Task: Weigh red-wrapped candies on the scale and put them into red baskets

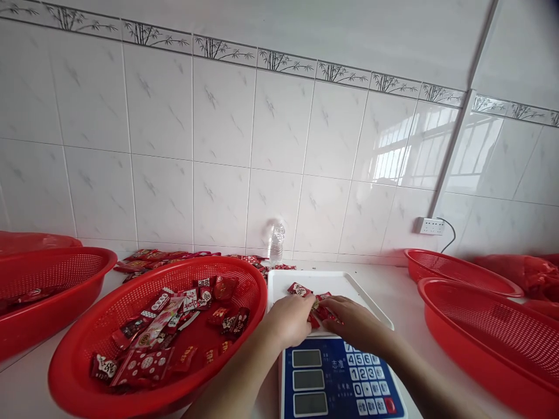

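Note:
A white kitchen-style counting scale with a blue keypad panel [340,378] stands before me, its white tray [349,282] behind the panel. Several small red wrapped candy packets [299,288] lie on the tray. My left hand [293,319] is closed over packets from the left, its fingertips partly hidden. From the right, my right hand [356,320] curls round red packets, which show between its thumb and fingers. The two hands almost meet. Left of the scale is a red plastic basket [65,366] with mixed candy packets [144,364] inside.
Another red basket [98,265] stands far left. Loose packets [148,256] and a clear plastic bottle [276,241] are near the tiled wall. Two red baskets [441,320] and red bags [515,270] are at the right, below a wall socket [430,226].

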